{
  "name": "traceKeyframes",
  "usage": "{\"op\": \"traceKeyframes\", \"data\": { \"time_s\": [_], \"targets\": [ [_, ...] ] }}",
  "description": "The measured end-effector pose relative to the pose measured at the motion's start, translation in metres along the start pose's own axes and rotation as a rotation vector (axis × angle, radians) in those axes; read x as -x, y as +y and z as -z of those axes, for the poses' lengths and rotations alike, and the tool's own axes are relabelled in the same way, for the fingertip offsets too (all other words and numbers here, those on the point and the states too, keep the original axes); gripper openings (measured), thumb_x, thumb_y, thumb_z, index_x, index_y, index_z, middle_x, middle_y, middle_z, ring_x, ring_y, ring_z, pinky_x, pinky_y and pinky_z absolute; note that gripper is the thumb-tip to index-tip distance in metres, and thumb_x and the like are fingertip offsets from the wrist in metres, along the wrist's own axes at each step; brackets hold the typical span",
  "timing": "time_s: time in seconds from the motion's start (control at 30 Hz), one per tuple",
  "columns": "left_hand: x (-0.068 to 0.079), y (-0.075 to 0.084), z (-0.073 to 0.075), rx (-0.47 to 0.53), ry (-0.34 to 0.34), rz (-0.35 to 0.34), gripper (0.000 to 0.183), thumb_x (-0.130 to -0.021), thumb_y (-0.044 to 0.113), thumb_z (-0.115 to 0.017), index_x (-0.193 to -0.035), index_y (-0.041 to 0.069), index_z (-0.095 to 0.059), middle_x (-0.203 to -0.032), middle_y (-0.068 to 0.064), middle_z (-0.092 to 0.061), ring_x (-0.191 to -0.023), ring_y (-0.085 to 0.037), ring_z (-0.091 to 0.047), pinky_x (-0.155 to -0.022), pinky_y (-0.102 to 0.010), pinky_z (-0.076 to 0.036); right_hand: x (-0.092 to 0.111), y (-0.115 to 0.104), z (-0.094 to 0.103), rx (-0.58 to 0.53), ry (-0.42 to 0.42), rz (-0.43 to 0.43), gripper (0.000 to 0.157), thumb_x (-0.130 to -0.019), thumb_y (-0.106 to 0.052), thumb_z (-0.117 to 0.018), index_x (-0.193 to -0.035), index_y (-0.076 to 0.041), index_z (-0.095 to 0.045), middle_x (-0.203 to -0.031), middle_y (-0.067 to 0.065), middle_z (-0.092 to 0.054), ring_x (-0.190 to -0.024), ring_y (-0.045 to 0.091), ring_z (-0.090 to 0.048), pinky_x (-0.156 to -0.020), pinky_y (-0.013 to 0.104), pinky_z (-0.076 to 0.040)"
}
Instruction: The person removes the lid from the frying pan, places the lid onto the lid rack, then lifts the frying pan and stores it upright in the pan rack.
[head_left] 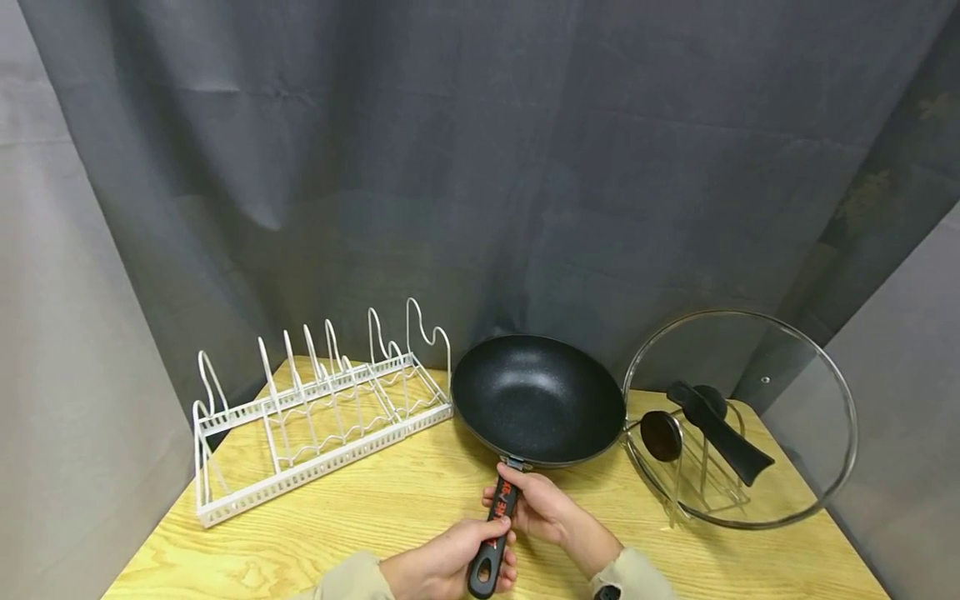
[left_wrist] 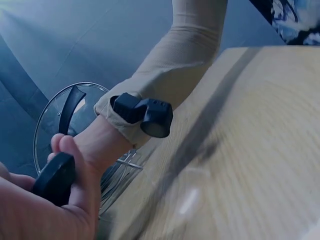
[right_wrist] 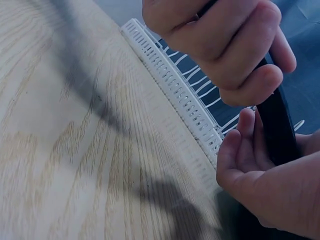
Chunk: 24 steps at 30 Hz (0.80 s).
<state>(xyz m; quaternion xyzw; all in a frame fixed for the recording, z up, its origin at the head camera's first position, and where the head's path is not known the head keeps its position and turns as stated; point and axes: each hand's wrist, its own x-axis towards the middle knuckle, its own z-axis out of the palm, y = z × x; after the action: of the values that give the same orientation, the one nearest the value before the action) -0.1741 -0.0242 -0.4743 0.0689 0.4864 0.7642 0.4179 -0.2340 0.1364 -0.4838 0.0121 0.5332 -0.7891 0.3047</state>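
Black wok [head_left: 538, 396] sits just right of the white rack [head_left: 337, 457], rim near the rack's end. My left grip [head_left: 452, 557] and right grip [head_left: 546, 508] clasp the handle [head_left: 491, 557], its red lettering [head_left: 498, 505] unreadable. A glass lid [head_left: 787, 425] stands well right of the rack.

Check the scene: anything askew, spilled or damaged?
Nothing stands out. Left hand and right hand hold the pan by its handle; the white rack stands upright; the glass lid stands on edge. No visible spill or damage.
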Motion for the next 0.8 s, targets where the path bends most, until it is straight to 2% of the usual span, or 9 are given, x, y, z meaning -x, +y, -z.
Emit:
{"op": "traceKeyframes", "data": {
  "time_s": [0.17, 0.33, 0.6, 0.8],
  "targets": [
    [-0.001, -0.002, -0.005, 0.08, -0.029, 0.025, 0.021, -0.102, 0.028, -0.035, -0.094, 0.012, -0.046, -0.076, 0.001, -0.048, -0.066, -0.006, -0.047, -0.066, -0.018, -0.044, 0.004, -0.001, 0.001, -0.039, -0.031, 0.002, 0.042, -0.102, -0.027, -0.042, -0.116, 0.012, -0.041, -0.087, 0.007, -0.067, -0.086, 0.018, -0.065, -0.081, 0.032, -0.051],
    [-0.002, -0.002, -0.014, 0.112, -0.02, 0.043, 0.019, -0.103, 0.027, -0.035, -0.094, 0.014, -0.045, -0.073, 0.004, -0.044, -0.062, -0.004, -0.043, -0.063, -0.015, -0.041, 0.008, -0.005, 0.003, -0.109, -0.094, -0.004, 0.038, -0.104, -0.021, -0.034, -0.104, 0.01, -0.054, -0.091, 0.012, -0.066, -0.088, 0.02, -0.066, -0.087, 0.032, -0.049],
    [-0.008, -0.008, -0.027, 0.117, 0.033, -0.002, 0.02, -0.103, 0.028, -0.036, -0.091, 0.015, -0.044, -0.069, 0.006, -0.041, -0.055, -0.001, -0.04, -0.057, -0.013, -0.039, 0.013, -0.008, 0.004, -0.256, -0.085, -0.011, 0.027, -0.104, -0.013, -0.032, -0.11, 0.011, -0.042, -0.098, 0.015, -0.06, -0.093, 0.021, -0.064, -0.093, 0.031, -0.046],
    [-0.014, -0.013, -0.037, 0.117, 0.046, -0.028, 0.023, -0.103, 0.029, -0.035, -0.088, 0.015, -0.045, -0.068, 0.006, -0.042, -0.055, -0.002, -0.04, -0.057, -0.013, -0.039, 0.017, -0.012, 0.008, -0.334, -0.134, -0.029, 0.024, -0.105, -0.01, -0.027, -0.104, 0.008, -0.044, -0.096, 0.013, -0.06, -0.091, 0.019, -0.064, -0.092, 0.029, -0.046]
  ]
}}
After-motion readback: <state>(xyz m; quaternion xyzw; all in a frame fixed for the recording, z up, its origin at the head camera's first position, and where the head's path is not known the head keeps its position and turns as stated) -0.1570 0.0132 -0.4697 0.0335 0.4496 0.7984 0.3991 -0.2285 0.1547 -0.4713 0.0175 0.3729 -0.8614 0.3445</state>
